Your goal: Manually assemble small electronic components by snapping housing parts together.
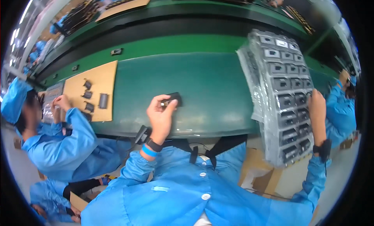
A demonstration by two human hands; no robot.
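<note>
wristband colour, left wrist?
Bright blue wristband, next to a black strap, just below the left hand. Head view, the only one.

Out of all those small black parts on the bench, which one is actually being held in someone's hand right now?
The small black part at mid-bench, pinched in the left hand. The others lie loose on the cardboard sheet or sit in the clear plastic tray by the right hand.

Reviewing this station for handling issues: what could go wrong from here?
1. The tray stack overhangs the belt's near edge; with the right hand pressing on its outer side, it may tip off.
2. The left hand pinches the black part only by the fingertips, so it could slip.
3. Eyes cannot follow both hands, set far apart.
</note>
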